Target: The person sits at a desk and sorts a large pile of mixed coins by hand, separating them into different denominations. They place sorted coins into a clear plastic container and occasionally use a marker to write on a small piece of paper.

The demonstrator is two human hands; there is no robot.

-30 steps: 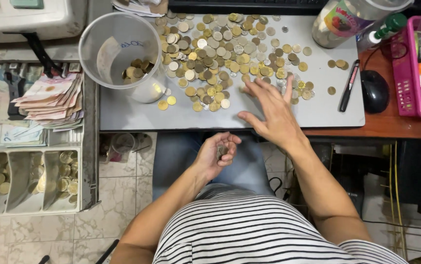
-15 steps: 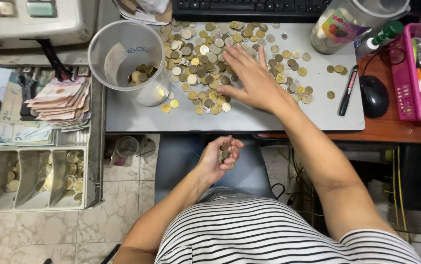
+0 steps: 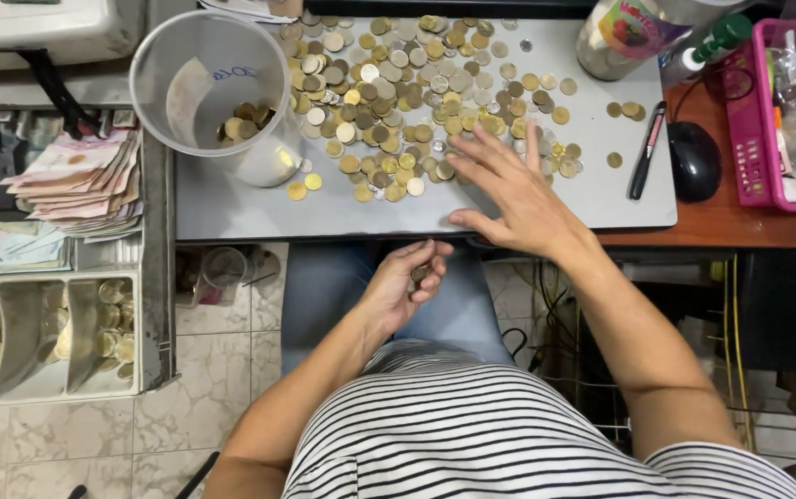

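Observation:
A wide heap of gold and silver coins covers the grey board in front of me. My right hand lies flat on the board at the heap's near right edge, fingers spread over a few coins. My left hand is cupped just below the board's front edge, above my lap, curled around a small stack of coins. A clear plastic cup with several coins at its bottom stands at the board's left end.
An open cash drawer at left holds banknotes and coin compartments. A plastic jar, a black marker, a black mouse and a pink basket sit at right. A keyboard edge lies beyond the coins.
My right hand reached up into the heap, then drew back toward the board's front edge. My left hand stayed cupped on its coins under the edge.

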